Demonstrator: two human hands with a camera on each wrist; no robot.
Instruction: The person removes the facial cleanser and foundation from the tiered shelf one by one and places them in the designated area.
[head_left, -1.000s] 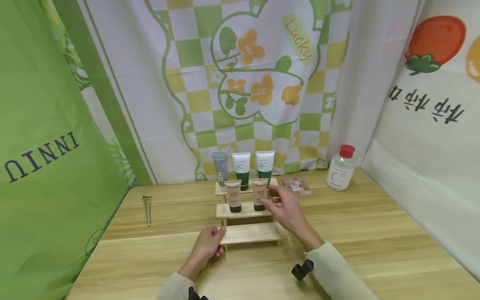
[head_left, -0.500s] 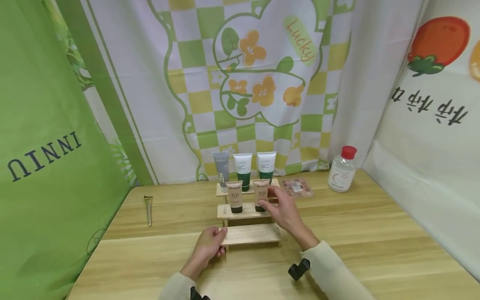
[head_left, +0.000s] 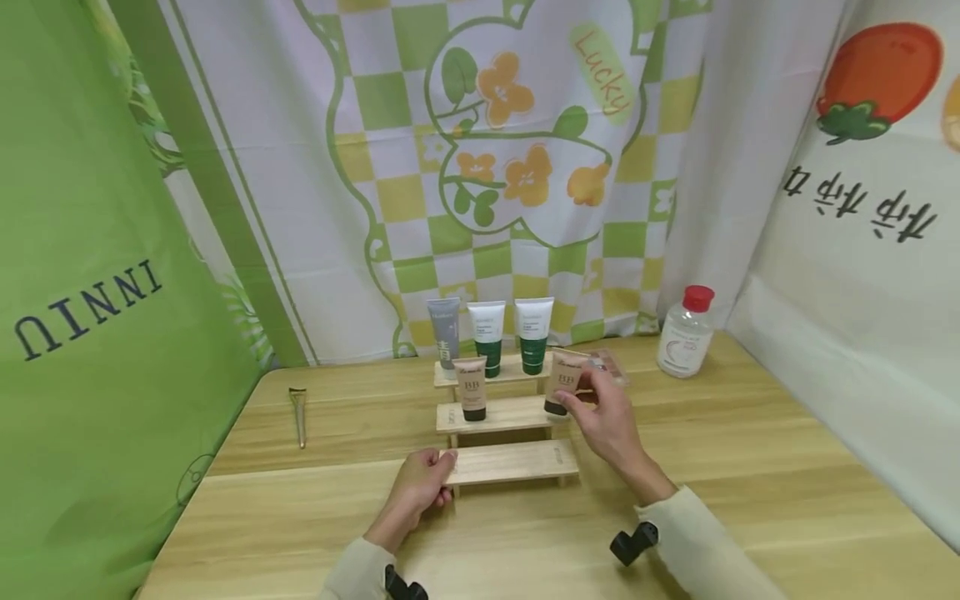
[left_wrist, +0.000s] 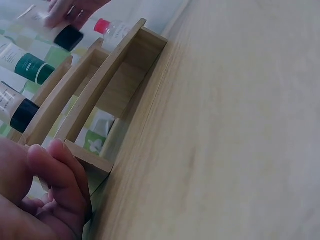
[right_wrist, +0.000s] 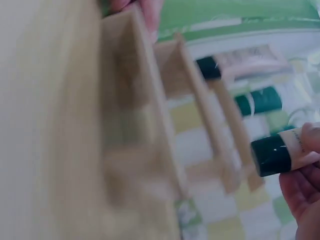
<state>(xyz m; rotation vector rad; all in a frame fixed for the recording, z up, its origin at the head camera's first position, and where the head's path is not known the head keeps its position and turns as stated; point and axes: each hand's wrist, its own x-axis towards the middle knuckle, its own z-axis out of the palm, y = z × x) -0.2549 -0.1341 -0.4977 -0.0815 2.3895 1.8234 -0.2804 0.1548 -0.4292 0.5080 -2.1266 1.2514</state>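
Note:
My left hand [head_left: 414, 490] grips the left end of the lowest step of a three-step wooden display stand [head_left: 517, 464]. In the left wrist view, its curled fingers [left_wrist: 60, 175] sit at that step's end. My right hand [head_left: 611, 423] pinches a beige BB cream tube [head_left: 566, 375] with a black cap, tilted, at the right end of the middle step. The right wrist view shows the tube's cap [right_wrist: 270, 155] apart from the steps. A matching BB cream tube [head_left: 471, 387] stands cap-down on the middle step's left part.
On the top step stand a grey tube [head_left: 444, 329] and two white-and-green tubes [head_left: 487, 333]. A makeup palette [head_left: 617, 367] lies behind the right hand. Farther right is a clear bottle [head_left: 684, 337] with a red cap. A small brush [head_left: 298, 417] lies at left.
My right hand has moved the BB cream tube rightward along the middle step, and the tube now tilts. My left hand keeps its grip on the stand.

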